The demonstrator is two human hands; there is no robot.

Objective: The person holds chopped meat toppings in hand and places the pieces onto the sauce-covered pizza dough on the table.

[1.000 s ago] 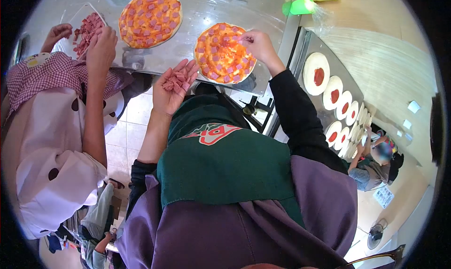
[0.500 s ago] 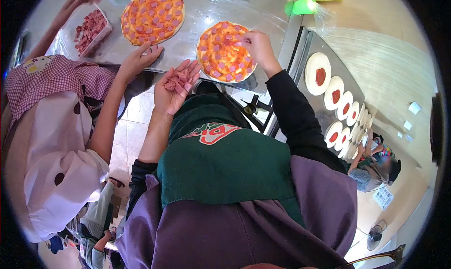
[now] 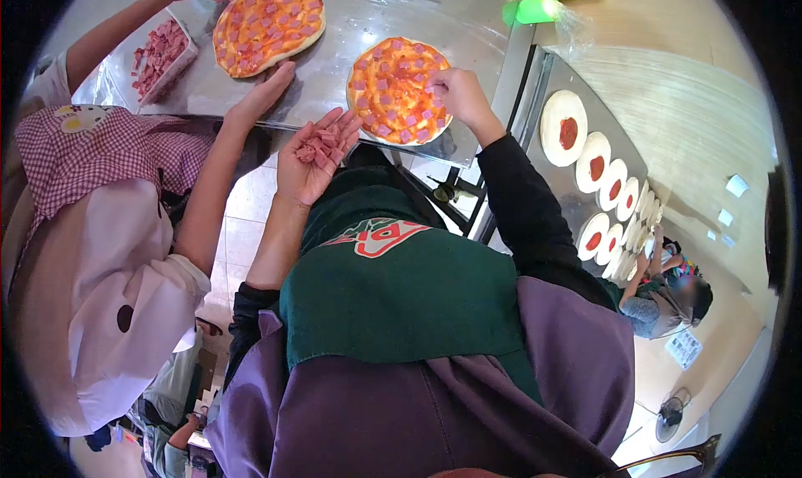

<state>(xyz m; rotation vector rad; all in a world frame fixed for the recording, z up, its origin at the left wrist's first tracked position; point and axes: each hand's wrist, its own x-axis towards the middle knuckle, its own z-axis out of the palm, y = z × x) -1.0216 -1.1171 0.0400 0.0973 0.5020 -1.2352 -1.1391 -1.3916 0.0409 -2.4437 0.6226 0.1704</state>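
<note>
My left hand (image 3: 307,171) is palm up with a heap of diced ham (image 3: 321,146) on it, its fingers stretched out beside the lower left edge of a pizza (image 3: 397,94). That round pizza lies on the metal table, covered in red sauce with ham squares over it. Over its right side is my right hand (image 3: 459,94), thumb and fingers pinched together; whatever lies between the fingertips is too small to make out. At the left, a co-worker's two hands (image 3: 266,96) touch the edges of a second ham-topped pizza (image 3: 266,27).
A clear tub of diced ham (image 3: 159,60) stands on the metal table (image 3: 351,6) at the left, before the co-worker. Green and yellow containers (image 3: 539,9) are at the upper right. Several dough rounds with red sauce (image 3: 564,130) lie on the right-hand counter, with another person (image 3: 668,298) beyond.
The co-worker's hands have moved from the ham tub to the second pizza, whose edge is now bent. My right hand has shifted slightly down; my left hand has barely moved.
</note>
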